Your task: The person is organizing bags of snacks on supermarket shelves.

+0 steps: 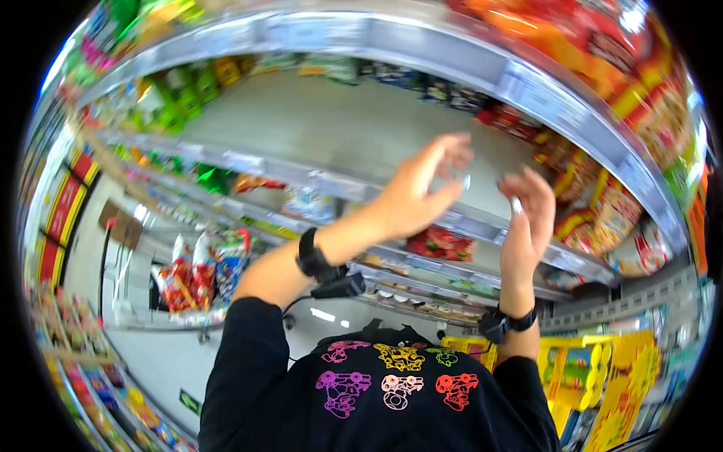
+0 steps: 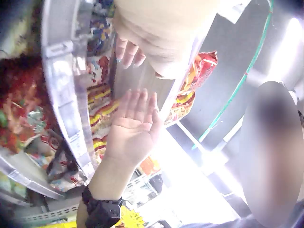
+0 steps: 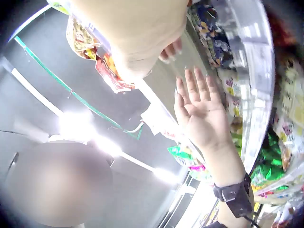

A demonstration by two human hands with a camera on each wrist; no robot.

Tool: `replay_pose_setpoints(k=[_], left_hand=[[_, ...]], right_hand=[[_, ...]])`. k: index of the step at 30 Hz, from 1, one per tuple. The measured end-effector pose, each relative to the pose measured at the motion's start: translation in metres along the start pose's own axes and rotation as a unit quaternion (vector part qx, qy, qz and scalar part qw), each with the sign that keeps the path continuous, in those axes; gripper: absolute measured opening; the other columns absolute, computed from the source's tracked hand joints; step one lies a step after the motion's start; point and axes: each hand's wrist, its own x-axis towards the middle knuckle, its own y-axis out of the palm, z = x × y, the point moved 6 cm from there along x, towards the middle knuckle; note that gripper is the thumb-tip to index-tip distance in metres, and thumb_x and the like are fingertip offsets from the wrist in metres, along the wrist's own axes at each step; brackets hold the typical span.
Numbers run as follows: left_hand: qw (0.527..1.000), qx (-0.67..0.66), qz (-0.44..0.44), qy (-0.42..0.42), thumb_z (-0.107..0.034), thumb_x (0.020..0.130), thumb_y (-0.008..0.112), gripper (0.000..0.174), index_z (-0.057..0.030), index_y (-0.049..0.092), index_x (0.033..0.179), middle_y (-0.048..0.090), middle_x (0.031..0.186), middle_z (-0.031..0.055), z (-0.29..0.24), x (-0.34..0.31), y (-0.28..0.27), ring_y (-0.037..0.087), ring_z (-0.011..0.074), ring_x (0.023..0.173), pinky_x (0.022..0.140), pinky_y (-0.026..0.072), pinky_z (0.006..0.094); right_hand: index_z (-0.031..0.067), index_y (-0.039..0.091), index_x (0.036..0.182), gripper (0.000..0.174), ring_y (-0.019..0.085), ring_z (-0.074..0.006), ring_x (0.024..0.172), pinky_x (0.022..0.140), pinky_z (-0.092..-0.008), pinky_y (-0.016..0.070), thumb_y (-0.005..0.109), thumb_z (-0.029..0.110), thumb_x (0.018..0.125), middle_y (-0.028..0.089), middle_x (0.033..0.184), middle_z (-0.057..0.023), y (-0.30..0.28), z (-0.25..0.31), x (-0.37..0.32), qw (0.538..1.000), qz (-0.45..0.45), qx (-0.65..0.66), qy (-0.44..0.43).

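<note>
In the head view, my left hand (image 1: 418, 188) is raised in front of a pale shelf board (image 1: 301, 113), fingers apart and holding nothing. To its right is my right hand (image 1: 529, 215), also raised, with fingers slightly bent and nothing held. A gap separates the two hands. The left wrist view shows the right hand's palm (image 2: 133, 135) with its fingers extended, below the left hand (image 2: 161, 38). From the right wrist, the left palm (image 3: 206, 116) appears with fingers straight, and the right hand (image 3: 137, 38) fills the top.
Red and yellow snack bags (image 1: 602, 215) stand on the shelf at the right, green packets (image 1: 177, 94) at the left. A price rail (image 1: 316, 34) runs above. A cart (image 1: 135, 313) with red bags (image 1: 192, 279) stands lower left. Yellow display (image 1: 621, 392) lies lower right.
</note>
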Motion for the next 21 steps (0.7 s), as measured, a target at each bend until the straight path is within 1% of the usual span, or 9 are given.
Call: replay_pose_setpoints(k=[2, 4, 6, 10, 12, 14, 16, 20, 21], left_hand=[[0.994, 0.1, -0.031, 0.007, -0.004, 0.077, 0.052, 0.048, -0.0026, 0.041, 0.124, 0.055, 0.108, 0.0116, -0.021, -0.058, -0.034, 0.055, 0.0203, 0.099, 0.084, 0.0426, 0.032], [0.99, 0.119, -0.068, -0.041, -0.003, 0.077, 0.052, 0.043, -0.002, 0.046, 0.12, 0.058, 0.104, 0.0116, -0.025, -0.116, -0.071, 0.056, 0.0202, 0.094, 0.083, 0.0436, 0.0312], [0.964, 0.15, -0.157, -0.153, -0.004, 0.078, 0.053, 0.039, -0.0029, 0.049, 0.116, 0.058, 0.1, 0.0126, -0.016, -0.183, -0.112, 0.057, 0.02, 0.09, 0.08, 0.0448, 0.0303], [0.893, 0.169, -0.325, -0.261, -0.006, 0.079, 0.054, 0.031, -0.0035, 0.053, 0.11, 0.06, 0.094, 0.0106, -0.022, -0.322, -0.172, 0.058, 0.0164, 0.085, 0.076, 0.0457, 0.0278], [0.849, 0.06, -0.413, -0.324, -0.007, 0.08, 0.053, 0.029, -0.003, 0.053, 0.109, 0.06, 0.096, 0.0089, -0.01, -0.4, -0.187, 0.057, 0.0143, 0.085, 0.076, 0.0452, 0.0267], [0.812, 0.104, -0.434, -0.375, -0.007, 0.082, 0.053, 0.028, -0.0018, 0.052, 0.11, 0.059, 0.098, 0.0085, -0.03, -0.452, -0.197, 0.056, 0.0136, 0.086, 0.076, 0.0448, 0.0258], [0.778, 0.104, -0.458, -0.417, -0.004, 0.082, 0.051, 0.029, -0.0005, 0.051, 0.111, 0.057, 0.101, 0.008, -0.041, -0.499, -0.201, 0.056, 0.015, 0.09, 0.08, 0.0446, 0.0263], [0.717, 0.128, -0.452, -0.515, -0.013, 0.083, 0.053, 0.03, -0.0038, 0.053, 0.112, 0.058, 0.098, 0.0094, -0.056, -0.563, -0.197, 0.057, 0.0156, 0.087, 0.076, 0.0458, 0.0283], [0.719, 0.133, -0.444, -0.517, -0.02, 0.083, 0.056, 0.033, -0.0049, 0.052, 0.112, 0.06, 0.1, 0.0113, -0.056, -0.573, -0.197, 0.058, 0.0159, 0.079, 0.07, 0.0464, 0.0272]], right_hand=[[-0.005, 0.043, 0.113, 0.033, 0.056, -0.0193, 0.087, 0.082, -0.0334, 0.045, 0.046, 0.003, 0.082, 0.056, 0.096, -0.0139, 0.033, -0.005, -0.034, 0.998, 0.046, 0.02, -0.046], [-0.0041, 0.047, 0.108, 0.027, 0.057, -0.0161, 0.076, 0.071, -0.0291, 0.0479, 0.048, 0.003, 0.082, 0.058, 0.088, -0.0115, 0.084, -0.021, -0.065, 0.989, 0.113, 0.096, 0.025], [-0.003, 0.049, 0.105, 0.022, 0.057, -0.0143, 0.074, 0.065, -0.0251, 0.0477, 0.048, 0.001, 0.083, 0.058, 0.086, -0.0101, 0.136, -0.041, -0.095, 0.974, 0.182, 0.098, 0.098], [-0.0009, 0.051, 0.103, 0.018, 0.055, -0.0124, 0.069, 0.065, -0.0247, 0.0457, 0.046, 0.003, 0.087, 0.059, 0.083, -0.009, 0.238, -0.092, -0.178, 0.877, 0.231, 0.222, 0.358], [0.0, 0.051, 0.103, 0.017, 0.055, -0.0122, 0.069, 0.064, -0.024, 0.0453, 0.045, 0.006, 0.088, 0.059, 0.083, -0.009, 0.277, -0.112, -0.227, 0.837, 0.264, 0.206, 0.432], [0.0023, 0.053, 0.103, 0.017, 0.056, -0.0125, 0.07, 0.065, -0.0248, 0.047, 0.046, 0.008, 0.088, 0.059, 0.084, -0.0085, 0.311, -0.123, -0.277, 0.776, 0.299, 0.206, 0.516], [0.0028, 0.053, 0.103, 0.018, 0.058, -0.0126, 0.071, 0.064, -0.0252, 0.0477, 0.048, 0.01, 0.087, 0.06, 0.084, -0.0077, 0.343, -0.121, -0.317, 0.731, 0.368, 0.186, 0.544], [0.0028, 0.053, 0.104, 0.023, 0.058, -0.0121, 0.069, 0.062, -0.0251, 0.0468, 0.052, 0.014, 0.084, 0.06, 0.083, -0.0065, 0.396, -0.103, -0.369, 0.645, 0.527, 0.156, 0.53], [0.0031, 0.053, 0.104, 0.024, 0.058, -0.0121, 0.069, 0.062, -0.0251, 0.0465, 0.054, 0.016, 0.084, 0.06, 0.083, -0.0062, 0.407, -0.101, -0.378, 0.637, 0.55, 0.137, 0.523]])
